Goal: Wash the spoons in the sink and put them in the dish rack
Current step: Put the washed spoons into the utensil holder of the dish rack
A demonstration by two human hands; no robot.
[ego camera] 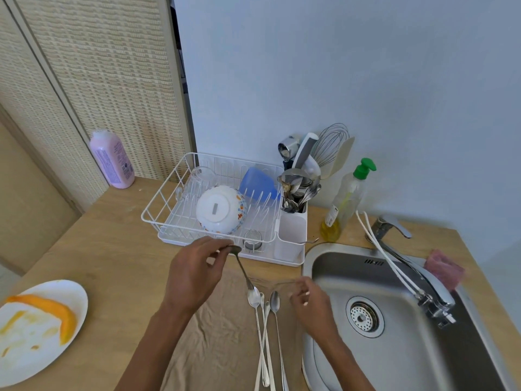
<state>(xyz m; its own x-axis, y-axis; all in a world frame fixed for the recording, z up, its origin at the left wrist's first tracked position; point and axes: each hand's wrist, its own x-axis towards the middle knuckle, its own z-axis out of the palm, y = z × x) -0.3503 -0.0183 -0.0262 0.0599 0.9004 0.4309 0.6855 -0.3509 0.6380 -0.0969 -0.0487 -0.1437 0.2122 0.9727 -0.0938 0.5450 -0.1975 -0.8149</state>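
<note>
Several long-handled metal spoons [275, 301] lie side by side on a beige cloth [220, 328] just left of the steel sink [394, 277]. My left hand [194, 272] pinches the upper end of one spoon [242, 268], held slanted above the cloth, its lower end meeting the lying spoons. My right hand [308, 301] hovers at the sink's left rim with fingers pinched; a thin blurred metal streak, seemingly a spoon handle, runs left from its fingertips. The white wire dish rack [158, 204] stands behind my hands, with a cutlery holder [291, 232] on its right side.
The rack holds an upturned bowl [220, 208], a glass [201, 176], a blue container [258, 183] and a small strainer [253, 238]. A soap bottle [345, 198], tap [406, 258] and pink sponge [445, 268] surround the sink. A dirty plate [42, 331] sits front left, a lilac bottle [112, 159] behind.
</note>
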